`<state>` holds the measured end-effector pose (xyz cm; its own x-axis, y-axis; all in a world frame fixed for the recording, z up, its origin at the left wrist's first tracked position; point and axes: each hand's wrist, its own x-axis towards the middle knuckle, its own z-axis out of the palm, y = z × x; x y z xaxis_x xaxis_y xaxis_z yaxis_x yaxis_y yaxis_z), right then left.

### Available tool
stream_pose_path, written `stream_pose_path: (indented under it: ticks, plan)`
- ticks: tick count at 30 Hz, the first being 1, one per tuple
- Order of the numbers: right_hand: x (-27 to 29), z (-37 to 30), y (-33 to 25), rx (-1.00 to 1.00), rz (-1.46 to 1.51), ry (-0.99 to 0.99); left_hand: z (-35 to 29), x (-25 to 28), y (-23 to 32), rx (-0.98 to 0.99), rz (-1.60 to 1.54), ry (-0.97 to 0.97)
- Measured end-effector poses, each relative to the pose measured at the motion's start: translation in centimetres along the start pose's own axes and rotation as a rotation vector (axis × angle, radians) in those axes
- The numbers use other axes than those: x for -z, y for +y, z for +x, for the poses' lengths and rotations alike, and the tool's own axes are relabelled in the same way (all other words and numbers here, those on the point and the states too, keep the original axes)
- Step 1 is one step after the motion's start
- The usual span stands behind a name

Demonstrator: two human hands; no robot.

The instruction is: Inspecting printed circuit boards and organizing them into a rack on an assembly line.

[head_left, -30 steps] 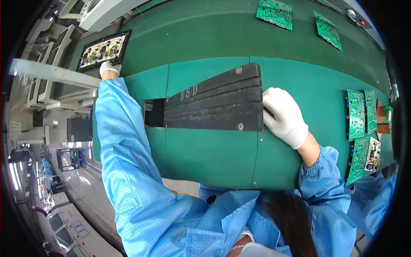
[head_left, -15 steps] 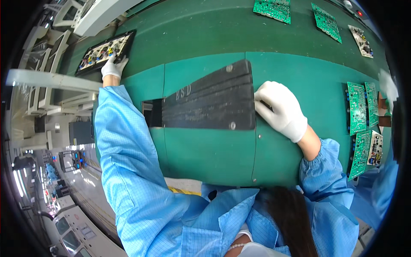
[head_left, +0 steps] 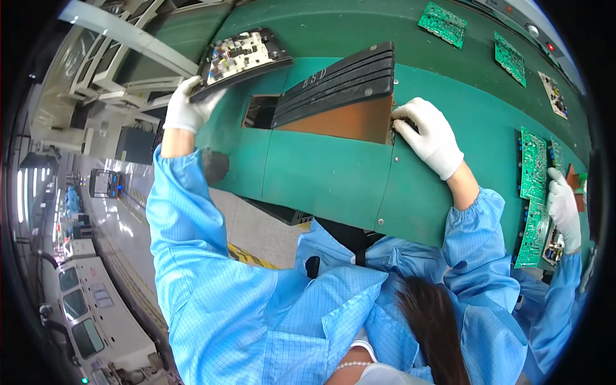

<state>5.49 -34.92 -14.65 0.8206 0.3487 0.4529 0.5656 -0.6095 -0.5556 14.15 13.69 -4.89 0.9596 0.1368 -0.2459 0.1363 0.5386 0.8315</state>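
My left hand (head_left: pixel 188 110), in a white glove, grips the left end of a black carrier tray (head_left: pixel 282 61). On that tray lies a circuit board (head_left: pixel 240 52) with white, black and coloured parts. To the right of the tray stands a black ridged ramp (head_left: pixel 340 83), its near side a brown panel (head_left: pixel 350 120), rising toward the right. My right hand (head_left: pixel 428 136), gloved too, is at the ramp's high right end. Its thumb and fingers are curled together by the panel's edge; what they hold, if anything, is hidden.
Beside the ramp's low end is a dark rectangular opening (head_left: pixel 260 112) in the green table mat (head_left: pixel 321 163). Several green circuit boards (head_left: pixel 534 163) lie at the right, where a co-worker's gloved hand (head_left: pixel 563 205) reaches in. More boards (head_left: pixel 443 24) lie at the far side.
My left hand has brought the carrier tray rightward, closer to the ramp. The view has shifted, showing the ramp's brown side. A co-worker's hand now reaches among the boards at right.
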Motion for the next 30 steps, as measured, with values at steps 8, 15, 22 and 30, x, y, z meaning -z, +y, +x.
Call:
stream_pose_path:
  ticks: [8,15,22,30]
  plan:
    - [0.0,-0.2,-0.3,0.045,-0.096,-0.008,-10.9,13.8,1.9,0.107,0.186,0.149]
    - [0.0,0.0,-0.7,0.078,-0.116,-0.01,-13.8,20.8,0.0,-0.306,1.08,0.132]
    - [-0.4,0.1,-0.6,0.057,-0.132,-0.02,-19.9,11.3,-1.9,-0.924,1.755,0.44]
    - [-0.5,-0.1,-0.5,0.02,-0.112,-0.028,-19.4,6.7,-11.1,-0.82,1.85,0.254]
